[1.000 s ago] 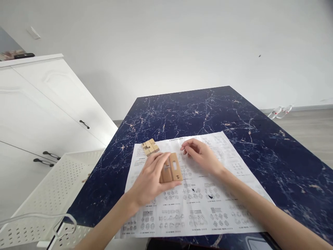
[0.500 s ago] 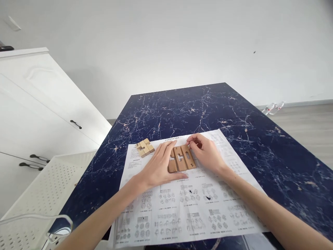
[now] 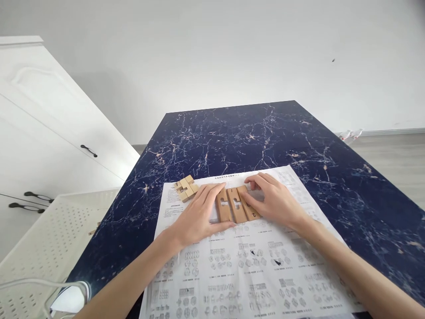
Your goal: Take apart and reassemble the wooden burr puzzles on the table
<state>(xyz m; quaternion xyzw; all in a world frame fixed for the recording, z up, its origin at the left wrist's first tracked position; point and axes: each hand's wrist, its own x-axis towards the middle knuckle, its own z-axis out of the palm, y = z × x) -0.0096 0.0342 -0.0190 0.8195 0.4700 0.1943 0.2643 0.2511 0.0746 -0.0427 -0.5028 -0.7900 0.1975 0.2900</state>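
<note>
Wooden pieces, three: flat, smooth-faced oblong slats of warm brown wood, laid side by side on the printed sheet (image 3: 229, 239), between the two hands. Left slat (image 3: 225, 213) and middle slat (image 3: 239, 215), each with a cut-out notch; middle marked "1". Right slat (image 3: 253, 214), marked "2", partly covered by a thumb.

Left hand (image 3: 195, 215): spread wide, finger and thumb arched about the left end of the row, thumb along its near edge.

Right hand (image 3: 280, 201): fingers curled, thumb over the right slat; whether it grips the wood, one cannot tell.

Block cluster (image 3: 188, 190): paler wood, squared, stepped, marked "3"; at the sheet's far left corner.

Sheet: white paper, lightly creased, bearing rows of small grey diagrams.

Tabletop (image 3: 212, 137): dark blue, marble-patterned, with white veining.

Cabinet (image 3: 49, 102): white, moulded panel, slender black handles. Perforated panel (image 3: 49, 235): off-white, beside the table, crossed by a pale cable (image 3: 26, 281).
</note>
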